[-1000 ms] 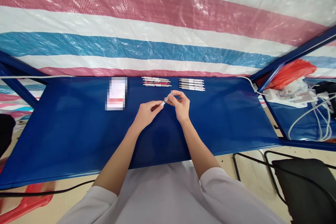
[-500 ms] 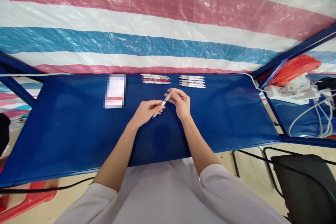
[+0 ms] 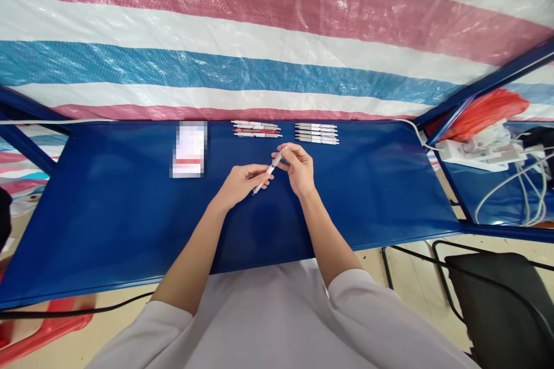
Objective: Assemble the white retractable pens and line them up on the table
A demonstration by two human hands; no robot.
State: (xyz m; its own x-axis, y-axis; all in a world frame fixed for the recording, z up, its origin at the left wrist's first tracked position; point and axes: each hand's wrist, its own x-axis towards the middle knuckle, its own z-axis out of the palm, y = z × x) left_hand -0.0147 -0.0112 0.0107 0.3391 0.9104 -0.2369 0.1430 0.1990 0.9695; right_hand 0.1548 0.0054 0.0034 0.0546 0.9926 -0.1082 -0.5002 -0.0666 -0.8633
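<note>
A white and grey pen (image 3: 270, 170) is held on a slant above the blue table (image 3: 372, 196), its upper end leaning right. My left hand (image 3: 243, 184) is closed around its lower half, thumb along the barrel. At the upper end, the fingertips of my right hand (image 3: 299, 167) pinch the pen. Beyond my hands lies a small group of pens (image 3: 257, 129), one with red parts. Right of it, several white and grey pens (image 3: 317, 134) rest side by side in a neat stack.
A blurred-out white and red rectangle (image 3: 189, 150) lies at the table's back left. Striped plastic sheeting (image 3: 277, 34) hangs behind. On the right are a white power strip (image 3: 471, 155) with cables and a red plastic bag (image 3: 489, 112). A black chair (image 3: 502, 300) stands below right.
Almost nothing differs. Both hands keep the same hold on the pen, and the view has shifted very slightly.
</note>
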